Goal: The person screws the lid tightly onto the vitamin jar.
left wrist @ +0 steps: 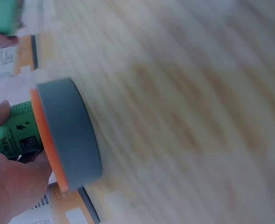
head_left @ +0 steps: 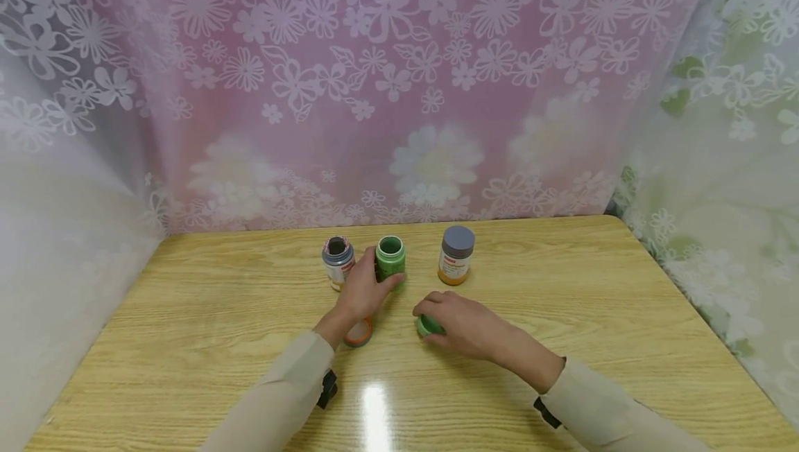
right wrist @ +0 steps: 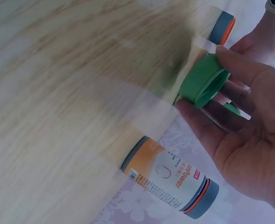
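Observation:
My left hand (head_left: 361, 292) grips a green bottle (head_left: 390, 265) whose mouth is uncovered, thumb on its near side. The right hand (head_left: 468, 326) holds a green lid (head_left: 428, 327) low over the table, hollow side up, its rim between fingers and thumb, as the right wrist view shows. Just left of the green bottle stands an uncapped white bottle (head_left: 338, 265) with a grey neck, partly behind the left hand. A grey lid (head_left: 358, 334) with an orange inner rim lies below the left wrist, hollow side up; in the left wrist view this grey lid (left wrist: 70, 135) overlaps the green bottle.
A white and orange bottle (head_left: 456, 261) with its grey cap on stands upright beyond the right hand. The wooden table (head_left: 562, 272) ends at a pink flowered curtain (head_left: 399, 126) at the back. Pale curtains hang at both sides.

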`<state>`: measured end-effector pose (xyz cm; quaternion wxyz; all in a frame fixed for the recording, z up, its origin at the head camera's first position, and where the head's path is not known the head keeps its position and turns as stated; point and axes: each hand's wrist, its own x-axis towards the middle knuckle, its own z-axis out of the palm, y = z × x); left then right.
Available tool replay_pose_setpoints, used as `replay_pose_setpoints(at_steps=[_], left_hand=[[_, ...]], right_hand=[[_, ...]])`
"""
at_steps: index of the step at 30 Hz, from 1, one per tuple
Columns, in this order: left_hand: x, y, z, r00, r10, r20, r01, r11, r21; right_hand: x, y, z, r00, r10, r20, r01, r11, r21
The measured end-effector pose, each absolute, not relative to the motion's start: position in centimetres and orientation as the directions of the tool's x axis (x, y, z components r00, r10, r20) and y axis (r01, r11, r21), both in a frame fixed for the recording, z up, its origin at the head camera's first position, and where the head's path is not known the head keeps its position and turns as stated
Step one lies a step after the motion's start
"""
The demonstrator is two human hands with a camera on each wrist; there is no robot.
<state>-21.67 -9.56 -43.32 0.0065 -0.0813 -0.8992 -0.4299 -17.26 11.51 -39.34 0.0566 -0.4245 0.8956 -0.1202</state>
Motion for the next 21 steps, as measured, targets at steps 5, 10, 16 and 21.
replay_pose_setpoints(at_steps=[5, 10, 16, 21], left_hand=[[-21.8, -9.8, -43.4, -0.980, 0.176, 0.093, 0.185, 0.631, 0.754], [-21.9, -9.8, -43.5, -0.975, 0.206, 0.088, 0.201, 0.628, 0.752], [-22.1, -9.7, -43.5, -0.973, 0.216, 0.079, 0.199, 0.621, 0.758], [-22.2, -9.9, -43.7, -0.972, 0.215, 0.096, 0.212, 0.620, 0.755]], right_hand=[[-17.7, 11.4, -38.3, -0.655, -0.756, 0.003, -0.722, 0.624, -0.298], [-18.2, 11.4, -36.5, -0.668, -0.744, -0.002, -0.711, 0.639, -0.295], [-18.9, 11.2, -34.0, -0.667, -0.745, 0.000, -0.716, 0.642, -0.274], [-19.7, 10.7, -32.1, -0.669, -0.743, 0.024, -0.718, 0.637, -0.279]])
